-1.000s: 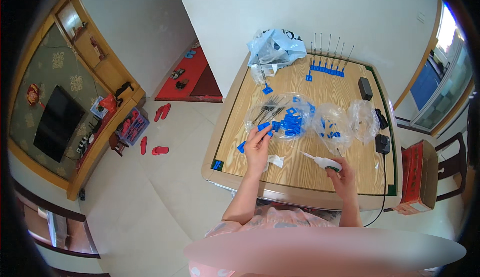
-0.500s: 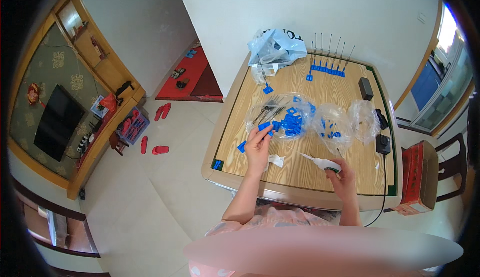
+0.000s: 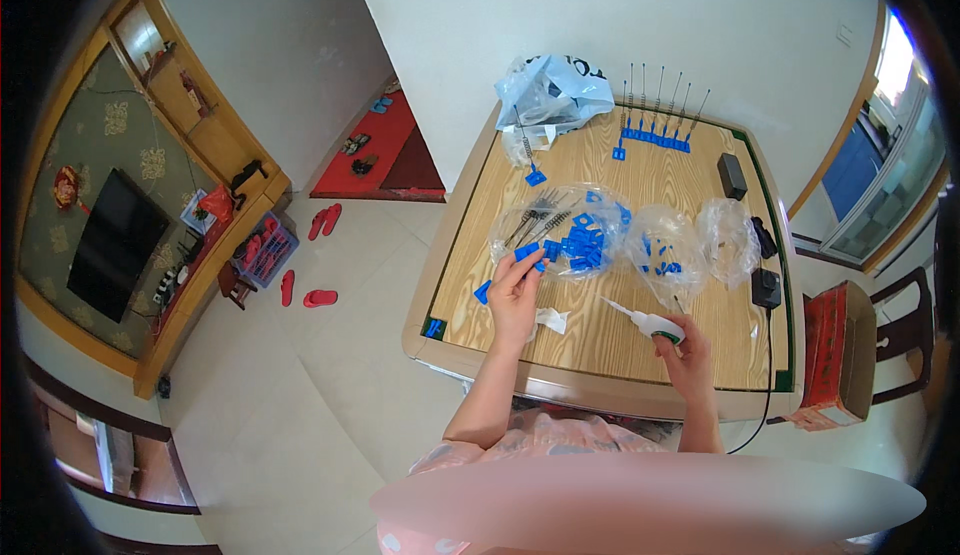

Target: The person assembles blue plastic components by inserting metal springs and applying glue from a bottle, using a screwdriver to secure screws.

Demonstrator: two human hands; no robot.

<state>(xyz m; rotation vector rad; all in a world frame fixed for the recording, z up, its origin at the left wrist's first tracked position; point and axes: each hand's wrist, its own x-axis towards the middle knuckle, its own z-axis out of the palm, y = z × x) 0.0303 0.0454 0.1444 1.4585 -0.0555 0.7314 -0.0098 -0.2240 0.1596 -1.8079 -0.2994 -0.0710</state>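
Observation:
My left hand (image 3: 514, 297) is raised over the wooden table (image 3: 600, 345) and pinches a small blue plastic piece (image 3: 527, 252) at the edge of a clear bag (image 3: 555, 230) full of blue pieces and thin wire brushes. My right hand (image 3: 687, 348) grips a white glue bottle (image 3: 645, 320) with a green band, its long nozzle pointing left toward the other hand. A loose blue piece (image 3: 483, 292) lies left of my left hand, and a small white scrap (image 3: 551, 321) lies between the hands.
Two more clear bags (image 3: 665, 250) (image 3: 728, 240) sit to the right. A row of upright brushes in blue bases (image 3: 655, 135) and a pale blue bag (image 3: 550, 95) stand at the far edge. Black adapters with a cable (image 3: 765, 285), a red box (image 3: 835, 355) and a chair (image 3: 905, 330) are at the right.

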